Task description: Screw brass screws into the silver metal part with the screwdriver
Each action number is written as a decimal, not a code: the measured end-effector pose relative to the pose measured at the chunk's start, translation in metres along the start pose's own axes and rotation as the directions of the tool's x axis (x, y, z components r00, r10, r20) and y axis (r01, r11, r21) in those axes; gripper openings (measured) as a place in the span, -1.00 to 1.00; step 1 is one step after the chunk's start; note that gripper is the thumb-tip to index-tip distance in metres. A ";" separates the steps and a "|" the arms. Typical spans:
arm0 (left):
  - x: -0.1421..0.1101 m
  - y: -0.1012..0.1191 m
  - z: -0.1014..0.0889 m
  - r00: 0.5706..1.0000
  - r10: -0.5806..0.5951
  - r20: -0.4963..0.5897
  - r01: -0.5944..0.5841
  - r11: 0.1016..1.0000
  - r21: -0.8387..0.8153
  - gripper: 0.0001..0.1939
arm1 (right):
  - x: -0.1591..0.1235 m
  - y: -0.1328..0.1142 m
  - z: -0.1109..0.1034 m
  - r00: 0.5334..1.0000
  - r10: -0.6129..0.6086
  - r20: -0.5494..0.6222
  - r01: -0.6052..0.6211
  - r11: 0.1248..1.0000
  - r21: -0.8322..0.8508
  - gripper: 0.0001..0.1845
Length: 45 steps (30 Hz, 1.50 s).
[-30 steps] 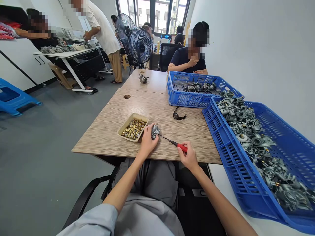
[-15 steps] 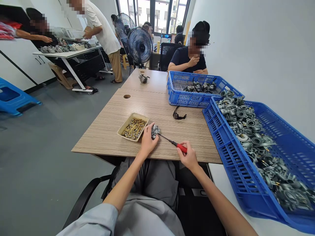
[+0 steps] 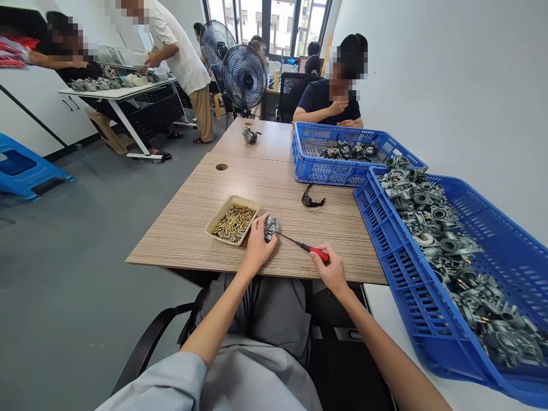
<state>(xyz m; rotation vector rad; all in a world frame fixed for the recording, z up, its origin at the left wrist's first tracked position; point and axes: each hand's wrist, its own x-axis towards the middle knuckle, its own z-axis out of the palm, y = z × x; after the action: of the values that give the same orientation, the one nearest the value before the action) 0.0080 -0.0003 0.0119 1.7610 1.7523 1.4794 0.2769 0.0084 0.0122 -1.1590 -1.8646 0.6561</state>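
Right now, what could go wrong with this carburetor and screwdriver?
The red-handled screwdriver in the right hand points at the carburetor held by the left hand, so a slip might catch those fingers. The shallow tray of brass parts sits beside that hand; a bump could spill them.
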 end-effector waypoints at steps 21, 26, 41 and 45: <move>0.000 -0.003 0.002 1.000 0.011 -0.018 -0.011 1.000 0.002 -0.32 | 0.002 0.009 0.000 1.000 0.018 0.008 -0.018 1.000 -0.013 -0.73; 0.000 -0.002 0.002 1.000 0.013 -0.014 -0.013 1.000 0.003 -0.32 | 0.003 0.006 -0.001 1.000 0.023 0.017 -0.022 1.000 -0.007 -0.72; 0.000 -0.004 0.002 1.000 0.015 -0.013 -0.015 1.000 0.004 -0.32 | 0.003 0.005 -0.001 0.999 0.032 0.032 -0.031 0.999 -0.006 -0.73; -0.001 -0.004 0.002 1.000 0.022 -0.014 -0.022 1.000 0.009 -0.31 | 0.003 0.006 -0.002 0.999 0.034 0.042 -0.033 0.999 -0.019 -0.72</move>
<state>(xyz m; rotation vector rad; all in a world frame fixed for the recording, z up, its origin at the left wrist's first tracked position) 0.0075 0.0014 0.0073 1.7843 1.7540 1.4982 0.2803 0.0134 0.0096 -1.1987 -1.8934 0.6884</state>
